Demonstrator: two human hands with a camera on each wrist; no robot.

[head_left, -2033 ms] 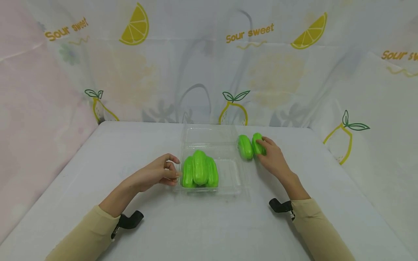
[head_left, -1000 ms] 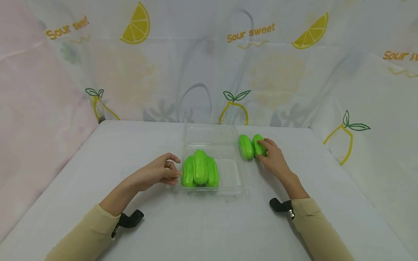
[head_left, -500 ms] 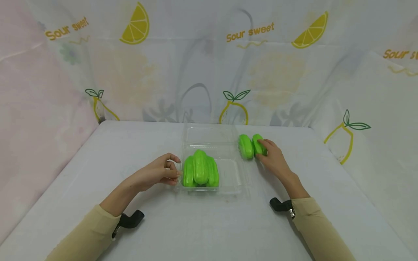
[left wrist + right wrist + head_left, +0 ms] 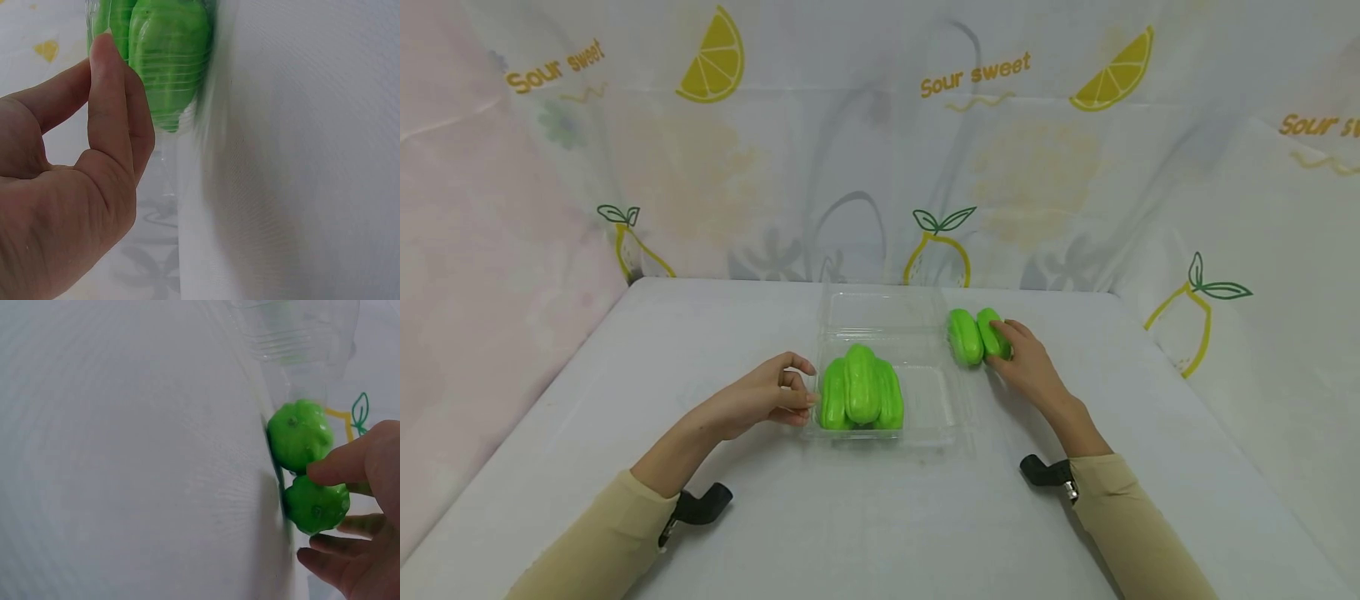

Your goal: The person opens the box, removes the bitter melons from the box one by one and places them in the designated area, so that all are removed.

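In the head view, a clear plastic clamshell container stands with its lid back. Several bright green, ribbed cucumbers fill its left part, one lying on top of the others. My left hand is at the container's left wall, thumb and fingertips pinching its edge; the left wrist view shows the thumb tip against the plastic. Behind and right of the container, two more cucumbers lie side by side. My right hand grips the right-hand cucumber between thumb and fingers, beside the other cucumber.
The raised lid lies toward the back edge of the white tabletop. A lemon-print cloth hangs behind and along the sides. Each wrist carries a black camera mount, such as the left mount.
The cucumber in my right hand has shifted very slightly left, toward its neighbour. My left hand and the container hold the same place.
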